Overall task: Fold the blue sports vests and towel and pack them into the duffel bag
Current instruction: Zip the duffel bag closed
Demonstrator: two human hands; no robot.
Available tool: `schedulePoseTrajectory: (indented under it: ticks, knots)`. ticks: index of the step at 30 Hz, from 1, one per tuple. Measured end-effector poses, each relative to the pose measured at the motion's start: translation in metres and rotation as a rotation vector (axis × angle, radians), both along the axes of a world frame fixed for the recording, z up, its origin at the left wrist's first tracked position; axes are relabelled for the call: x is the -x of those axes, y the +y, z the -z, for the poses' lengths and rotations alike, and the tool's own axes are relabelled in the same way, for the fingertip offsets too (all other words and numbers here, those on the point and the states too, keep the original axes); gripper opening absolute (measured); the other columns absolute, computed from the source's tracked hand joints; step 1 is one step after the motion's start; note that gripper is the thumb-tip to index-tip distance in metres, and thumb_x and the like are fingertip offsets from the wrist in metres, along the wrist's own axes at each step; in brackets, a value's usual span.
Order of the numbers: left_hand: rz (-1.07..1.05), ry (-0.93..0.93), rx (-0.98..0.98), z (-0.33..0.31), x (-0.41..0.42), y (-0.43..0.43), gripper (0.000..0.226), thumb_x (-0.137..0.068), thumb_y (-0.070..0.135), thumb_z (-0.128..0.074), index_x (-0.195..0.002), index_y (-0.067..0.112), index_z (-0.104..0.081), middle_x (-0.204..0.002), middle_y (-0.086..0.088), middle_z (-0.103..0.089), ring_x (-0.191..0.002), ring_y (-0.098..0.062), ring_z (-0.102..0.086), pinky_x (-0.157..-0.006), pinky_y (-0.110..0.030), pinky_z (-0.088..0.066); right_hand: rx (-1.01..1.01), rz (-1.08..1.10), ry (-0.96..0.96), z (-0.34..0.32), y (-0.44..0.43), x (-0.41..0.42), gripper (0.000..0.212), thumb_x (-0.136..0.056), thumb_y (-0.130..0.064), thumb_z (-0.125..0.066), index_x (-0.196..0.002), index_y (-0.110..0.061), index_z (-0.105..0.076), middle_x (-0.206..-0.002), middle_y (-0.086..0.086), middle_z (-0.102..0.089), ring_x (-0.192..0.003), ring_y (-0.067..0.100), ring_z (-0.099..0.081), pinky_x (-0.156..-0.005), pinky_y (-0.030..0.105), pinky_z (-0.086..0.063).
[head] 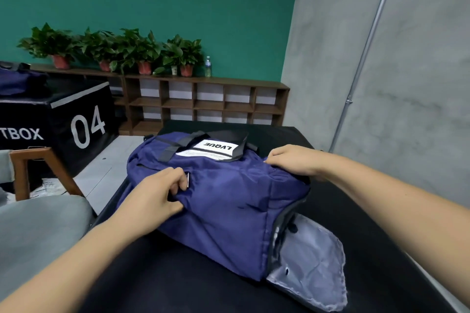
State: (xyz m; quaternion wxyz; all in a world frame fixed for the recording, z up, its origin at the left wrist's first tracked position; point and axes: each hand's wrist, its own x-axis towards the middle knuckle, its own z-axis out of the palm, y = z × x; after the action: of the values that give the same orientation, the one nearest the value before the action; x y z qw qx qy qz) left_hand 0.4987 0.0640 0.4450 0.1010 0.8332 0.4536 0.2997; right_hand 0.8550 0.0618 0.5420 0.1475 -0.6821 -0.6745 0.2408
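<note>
A navy duffel bag (223, 201) with black handles and a white LVQUE label lies on a black padded surface (178, 274). My left hand (155, 193) pinches a small metal zipper pull and the fabric on the bag's near left top. My right hand (292, 160) grips the fabric at the bag's right top edge. The bag's end flap (310, 262) hangs open at the near right and shows its grey lining. No vests or towel are in view.
A black box marked 04 (76, 119) stands at the left with a dark blue bag on it. A wooden shelf (203, 101) with potted plants and a bottle runs along the green wall. A grey chair (33, 223) sits at the near left. A concrete wall rises at the right.
</note>
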Motion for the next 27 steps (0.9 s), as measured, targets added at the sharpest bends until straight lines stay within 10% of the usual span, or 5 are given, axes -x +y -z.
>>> schedulePoseTrajectory:
  ticks: [8, 12, 17, 27]
  knots:
    - [-0.194, -0.133, 0.045, -0.002, -0.023, 0.037, 0.038, -0.065, -0.001, -0.073, -0.081, 0.025, -0.052, -0.071, 0.004, -0.061, -0.066, -0.015, -0.058, -0.06, -0.035, -0.046, 0.043, 0.079, 0.274, 0.011, -0.037, -0.019, 0.056, -0.086, -0.075, -0.063, -0.114, -0.029, -0.077, -0.113, -0.012, -0.077, -0.1, 0.014, -0.071, -0.093, 0.035, -0.054]
    - [-0.243, -0.194, 0.1, 0.0, -0.037, 0.054, 0.033, -0.069, -0.005, -0.067, -0.082, 0.022, -0.054, -0.07, 0.002, -0.066, -0.068, -0.016, -0.063, -0.062, -0.027, -0.046, 0.005, 0.102, 0.478, 0.022, -0.061, -0.024, 0.044, -0.105, -0.056, -0.057, -0.115, -0.02, -0.078, -0.089, -0.009, -0.076, -0.067, 0.007, -0.06, -0.065, 0.024, -0.046]
    - [-0.275, -0.241, 0.154, 0.007, -0.037, 0.054, 0.029, -0.079, -0.002, -0.067, -0.085, 0.023, -0.056, -0.073, 0.012, -0.07, -0.071, -0.013, -0.066, -0.066, -0.022, -0.047, -0.141, 0.107, 0.664, 0.046, -0.076, -0.035, 0.028, -0.107, -0.039, -0.06, -0.089, -0.019, -0.067, -0.079, -0.002, -0.064, -0.073, 0.016, -0.055, -0.062, 0.027, -0.049]
    - [-0.114, -0.282, 0.029, -0.026, -0.057, -0.029, 0.035, -0.079, 0.001, -0.071, -0.097, 0.025, -0.053, -0.077, 0.004, -0.062, -0.066, -0.018, -0.057, -0.066, -0.031, -0.047, -0.296, 0.24, 0.722, 0.091, -0.096, -0.061, 0.016, -0.106, -0.015, -0.062, -0.104, -0.007, -0.075, -0.098, 0.009, -0.078, -0.08, 0.012, -0.068, -0.07, 0.031, -0.056]
